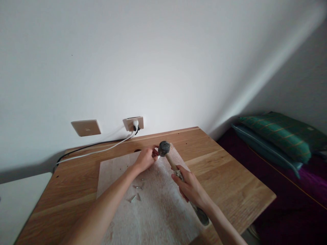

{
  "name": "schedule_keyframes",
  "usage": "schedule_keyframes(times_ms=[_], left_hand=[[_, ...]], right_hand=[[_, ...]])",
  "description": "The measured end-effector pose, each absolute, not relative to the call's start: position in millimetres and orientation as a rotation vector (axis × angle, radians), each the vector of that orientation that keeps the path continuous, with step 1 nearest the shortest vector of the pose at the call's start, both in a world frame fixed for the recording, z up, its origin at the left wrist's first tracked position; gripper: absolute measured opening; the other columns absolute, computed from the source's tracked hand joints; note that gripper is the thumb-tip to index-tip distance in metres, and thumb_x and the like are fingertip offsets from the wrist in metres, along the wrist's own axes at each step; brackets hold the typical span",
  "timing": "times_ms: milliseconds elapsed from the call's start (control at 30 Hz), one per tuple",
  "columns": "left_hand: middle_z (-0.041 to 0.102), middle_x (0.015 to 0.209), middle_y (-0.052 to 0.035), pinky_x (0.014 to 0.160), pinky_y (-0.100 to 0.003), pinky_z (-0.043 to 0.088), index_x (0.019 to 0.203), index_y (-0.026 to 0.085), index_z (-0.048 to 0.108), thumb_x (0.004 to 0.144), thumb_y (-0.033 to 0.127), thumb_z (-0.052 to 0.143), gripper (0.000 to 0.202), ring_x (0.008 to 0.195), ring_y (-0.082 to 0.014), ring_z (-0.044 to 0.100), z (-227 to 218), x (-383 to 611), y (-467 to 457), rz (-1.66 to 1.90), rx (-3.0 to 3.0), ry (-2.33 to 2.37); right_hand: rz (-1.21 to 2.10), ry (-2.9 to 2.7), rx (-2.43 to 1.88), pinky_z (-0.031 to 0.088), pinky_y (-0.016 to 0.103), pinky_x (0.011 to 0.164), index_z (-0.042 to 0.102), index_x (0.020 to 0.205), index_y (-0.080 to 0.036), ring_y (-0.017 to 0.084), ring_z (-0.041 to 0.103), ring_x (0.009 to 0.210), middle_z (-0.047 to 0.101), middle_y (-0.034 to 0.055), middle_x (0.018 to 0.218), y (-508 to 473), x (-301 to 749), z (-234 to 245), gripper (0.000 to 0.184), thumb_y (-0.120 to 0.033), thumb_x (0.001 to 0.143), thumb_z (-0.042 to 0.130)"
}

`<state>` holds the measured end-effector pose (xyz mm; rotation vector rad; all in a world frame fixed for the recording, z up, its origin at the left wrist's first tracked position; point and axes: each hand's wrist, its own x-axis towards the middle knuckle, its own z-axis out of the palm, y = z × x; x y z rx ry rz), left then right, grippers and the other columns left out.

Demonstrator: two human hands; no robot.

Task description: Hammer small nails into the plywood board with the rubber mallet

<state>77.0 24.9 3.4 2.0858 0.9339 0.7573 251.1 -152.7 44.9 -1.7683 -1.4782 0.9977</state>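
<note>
My right hand (191,186) is wrapped round the handle of a hammer (164,148), which has a dark rounded head, a pale shaft and a dark handle end. The hammer's head is right beside the fingertips of my left hand (146,159); whether it touches them I cannot tell. Those fingers are pinched together at the far part of a whitish board (153,211), and a small white piece (158,157) shows at their tips. What kind of piece it is stays partly hidden. Several loose nails (133,198) lie on the board, nearer to me than my left hand.
Under the board is a wooden table (217,170) against a white wall. A white cable (102,150) and a black cable run along its back edge to a wall socket (130,124). A second wall plate (86,128) is further left. Cushions (278,136) lie on purple fabric at right.
</note>
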Motion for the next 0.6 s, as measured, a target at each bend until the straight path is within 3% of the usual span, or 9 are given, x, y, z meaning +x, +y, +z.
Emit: schedule_keyframes(times_ms=[500, 600], left_hand=[[0.076, 0.093, -0.0025, 0.081, -0.029, 0.055, 0.127, 0.019, 0.062, 0.074, 0.001, 0.061, 0.056, 0.083, -0.0192, 0.073, 7, 73, 21, 0.754, 2.127, 0.932], [0.072, 0.100, -0.0057, 0.082, -0.031, 0.053, 0.112, 0.018, 0.064, 0.077, 0.010, 0.065, 0.035, 0.088, -0.0209, 0.069, 26, 67, 13, 0.683, 2.307, 0.941]], right_hand=[[1.020, -1.449, -1.778, 0.032, 0.016, 0.032, 0.057, 0.116, -0.018, 0.010, 0.045, 0.032, 0.047, -0.0115, 0.045, -169, 254, 46, 0.035, -0.048, 0.100, 0.049], [1.040, -1.399, -1.796, 0.030, 0.017, 0.032, 0.057, 0.116, -0.018, 0.010, 0.042, 0.032, 0.047, -0.0114, 0.045, -186, 262, 41, 0.039, -0.053, 0.100, 0.049]])
